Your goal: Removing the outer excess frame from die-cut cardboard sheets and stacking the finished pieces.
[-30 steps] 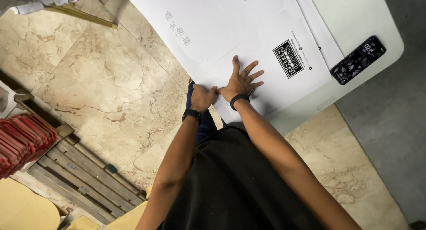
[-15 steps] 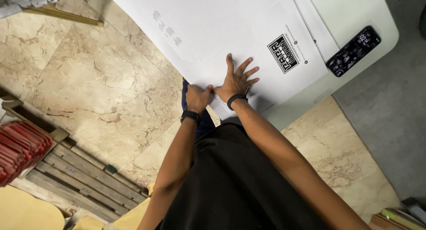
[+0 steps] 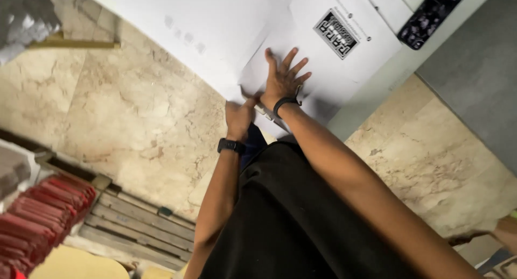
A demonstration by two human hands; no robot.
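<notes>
Here, two hands (image 3: 283, 80) (image 3: 239, 116), one white sheet (image 3: 226, 31).

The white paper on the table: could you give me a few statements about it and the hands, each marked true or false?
1. The right hand lies flat, fingers spread, on the white paper. True.
2. The left hand is held high above the table. False: it grips the paper's near edge, right beside the right hand.
3. A dark phone-like device lies near the table's far corner. True.
4. Both wrists are bare. False: each wears a dark band.
5. The floor beside the table is green carpet. False: it is beige marbled tile.
</notes>
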